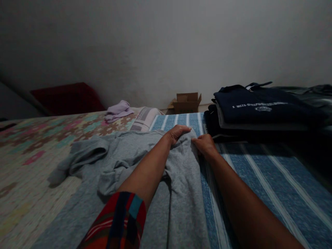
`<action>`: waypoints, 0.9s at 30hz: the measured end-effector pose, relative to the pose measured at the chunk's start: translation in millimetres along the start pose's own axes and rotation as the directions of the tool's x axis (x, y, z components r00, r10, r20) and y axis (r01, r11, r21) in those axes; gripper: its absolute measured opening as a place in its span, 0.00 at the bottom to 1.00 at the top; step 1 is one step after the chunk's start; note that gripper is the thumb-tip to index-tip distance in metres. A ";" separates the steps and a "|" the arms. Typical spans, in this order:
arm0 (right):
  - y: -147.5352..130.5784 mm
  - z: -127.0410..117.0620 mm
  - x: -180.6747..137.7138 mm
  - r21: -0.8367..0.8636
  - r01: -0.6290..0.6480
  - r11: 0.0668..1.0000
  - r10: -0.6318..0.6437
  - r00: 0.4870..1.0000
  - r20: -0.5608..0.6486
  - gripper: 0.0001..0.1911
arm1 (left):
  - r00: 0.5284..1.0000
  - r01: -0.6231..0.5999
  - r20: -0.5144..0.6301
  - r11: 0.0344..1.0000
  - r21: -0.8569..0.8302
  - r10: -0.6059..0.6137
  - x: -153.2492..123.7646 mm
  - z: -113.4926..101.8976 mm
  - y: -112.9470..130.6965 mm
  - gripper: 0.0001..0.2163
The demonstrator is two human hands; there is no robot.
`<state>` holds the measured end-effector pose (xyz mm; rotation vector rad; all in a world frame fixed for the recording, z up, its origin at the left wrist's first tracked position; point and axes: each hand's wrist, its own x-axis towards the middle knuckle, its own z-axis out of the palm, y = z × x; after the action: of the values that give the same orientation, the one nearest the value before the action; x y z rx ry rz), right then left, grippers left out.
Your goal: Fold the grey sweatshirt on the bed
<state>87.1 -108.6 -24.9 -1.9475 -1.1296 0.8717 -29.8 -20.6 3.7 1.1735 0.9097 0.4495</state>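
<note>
A grey sweatshirt [185, 180] lies spread over the bed, partly folded, with creases across its middle. One of its sleeves [88, 152] is bunched up on the left. My left hand [179, 132] rests on the far right part of the cloth, its fingers stretched out toward the right. Just beside it, my right hand [204, 143] pinches the right edge of the sweatshirt. My left forearm crosses over the garment and hides some of it.
On the right stands a stack of folded dark clothes [259, 109]. Behind the bed is an open cardboard box [186, 103] near the wall. A lilac cloth [119, 111] lies on the flowered bedding [38, 138]; a blue striped sheet [267, 180] covers the right side.
</note>
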 end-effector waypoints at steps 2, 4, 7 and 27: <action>-2.1 -1.0 4.1 0.017 -0.002 1.000 0.002 1.000 0.002 0.13 | 0.999 -0.011 -0.041 0.999 0.033 0.013 1.2 1.8 0.0 0.05; -4.0 -2.5 6.1 0.035 -0.010 0.999 0.009 1.000 0.005 0.12 | 0.994 -0.038 -0.100 0.997 0.074 0.046 4.3 3.6 -0.5 0.05; -6.0 -4.8 4.3 0.059 -0.030 0.998 0.030 1.000 0.003 0.08 | 0.976 -0.090 -0.186 0.985 0.150 0.117 11.6 6.4 -1.1 0.05; -9.7 -6.6 27.6 -0.088 -0.049 0.995 0.045 0.998 -0.040 0.04 | 0.827 -0.140 -0.212 0.557 0.819 0.520 26.3 8.5 -7.2 0.09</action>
<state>99.1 -81.8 -18.9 -2.0625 -1.1219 0.8176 -8.8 -9.1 -11.8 2.1571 1.3416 0.6864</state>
